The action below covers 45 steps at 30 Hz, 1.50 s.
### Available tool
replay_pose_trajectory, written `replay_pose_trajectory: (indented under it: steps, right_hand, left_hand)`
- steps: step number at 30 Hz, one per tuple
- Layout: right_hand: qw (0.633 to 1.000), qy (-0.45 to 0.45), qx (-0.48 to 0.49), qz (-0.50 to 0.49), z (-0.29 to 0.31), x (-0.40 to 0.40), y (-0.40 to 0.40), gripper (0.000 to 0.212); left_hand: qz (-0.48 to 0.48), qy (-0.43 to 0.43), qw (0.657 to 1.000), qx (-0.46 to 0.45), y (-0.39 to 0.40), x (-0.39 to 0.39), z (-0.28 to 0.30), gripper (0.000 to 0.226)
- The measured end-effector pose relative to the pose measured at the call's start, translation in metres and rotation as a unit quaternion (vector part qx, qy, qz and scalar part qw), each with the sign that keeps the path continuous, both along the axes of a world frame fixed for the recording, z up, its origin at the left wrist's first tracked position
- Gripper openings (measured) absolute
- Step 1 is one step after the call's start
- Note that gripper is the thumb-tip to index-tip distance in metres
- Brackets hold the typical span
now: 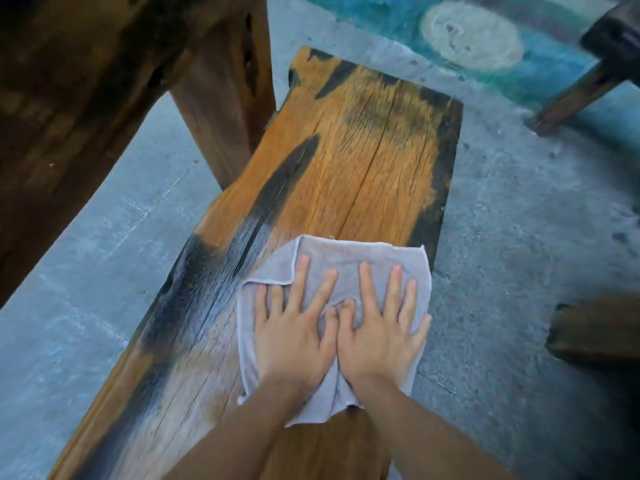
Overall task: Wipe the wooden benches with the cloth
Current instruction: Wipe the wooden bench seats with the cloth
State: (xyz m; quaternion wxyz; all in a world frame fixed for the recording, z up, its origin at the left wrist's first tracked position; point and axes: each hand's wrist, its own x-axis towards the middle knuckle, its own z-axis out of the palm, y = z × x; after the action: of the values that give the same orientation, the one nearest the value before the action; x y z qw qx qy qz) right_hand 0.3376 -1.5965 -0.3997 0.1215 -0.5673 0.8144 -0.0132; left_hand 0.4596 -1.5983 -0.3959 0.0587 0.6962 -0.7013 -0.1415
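Observation:
A long wooden bench point(349, 150), orange-brown with dark patches and cracks along the grain, runs from the bottom left toward the upper middle. A pale grey cloth point(332, 258) lies flat on its right half. My left hand point(294, 327) and my right hand point(377, 330) press down on the cloth side by side, fingers spread, thumbs touching. The cloth's right edge hangs slightly over the bench's edge. The wood to the left of the cloth looks wet and shiny.
A heavy dark wooden table leg point(221, 91) and its top stand at the upper left, close to the bench. Another wooden piece point(595, 330) sits at the right edge and a dark leg point(585, 84) at the upper right. Grey concrete floor point(519, 220) surrounds the bench.

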Motion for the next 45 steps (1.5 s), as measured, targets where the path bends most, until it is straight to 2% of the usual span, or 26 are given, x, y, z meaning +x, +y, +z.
replay_pose_trajectory:
  steps: [5, 12, 17, 21, 24, 28, 30, 34, 37, 39, 42, 45]
  right_hand:
    - [0.995, -0.002, -0.001, 0.099, 0.004, -0.028, -0.093, 0.064]
    - [0.979, -0.009, -0.041, 0.198, 0.000, -0.058, -0.295, 0.054]
    - [0.986, -0.012, -0.036, 0.165, -0.005, -0.056, -0.453, 0.053]
    - [0.990, -0.013, -0.044, 0.135, -0.005, -0.053, -0.508, 0.047]
    - [0.989, -0.008, -0.053, 0.134, -0.001, -0.054, -0.498, 0.046]
    - [0.987, -0.024, -0.037, 0.156, 0.000, -0.067, -0.433, 0.057]
    - [0.989, -0.026, -0.025, 0.146, 0.005, -0.072, -0.377, 0.057]
    - [0.999, -0.027, -0.016, 0.039, 0.014, -0.075, -0.230, 0.057]
    - [0.997, -0.077, -0.001, -0.019, 0.012, -0.073, -0.149, 0.056]
    - [0.993, -0.107, 0.000, -0.054, 0.008, -0.075, -0.138, 0.057]
    - [0.993, -0.100, 0.005, -0.064, 0.006, -0.073, -0.148, 0.060]
    - [0.992, -0.103, 0.005, -0.079, 0.008, -0.076, -0.162, 0.061]
  left_hand:
    - [-0.031, -0.015, 0.999, 0.002, -0.090, -0.004, 0.005, 0.061]
    - [0.032, -0.018, 0.999, -0.007, -0.298, -0.027, -0.003, 0.070]
    - [0.060, -0.039, 0.997, -0.005, -0.463, -0.043, -0.007, 0.070]
    - [0.067, -0.056, 0.996, -0.022, -0.523, -0.047, -0.008, 0.066]
    - [0.090, -0.043, 0.995, -0.031, -0.515, -0.052, -0.008, 0.064]
    - [0.142, -0.032, 0.989, -0.014, -0.453, -0.062, -0.007, 0.076]
    - [0.133, -0.021, 0.991, -0.013, -0.394, -0.070, -0.002, 0.076]
    - [0.096, 0.003, 0.995, -0.008, -0.249, -0.096, 0.006, 0.071]
    - [0.073, -0.013, 0.997, -0.004, -0.173, -0.104, 0.004, 0.067]
    - [0.080, -0.010, 0.997, -0.009, -0.156, -0.106, 0.000, 0.062]
    - [0.083, -0.025, 0.996, -0.015, -0.166, -0.104, -0.007, 0.062]
    - [0.009, -0.040, 0.999, -0.009, -0.198, -0.098, -0.004, 0.069]
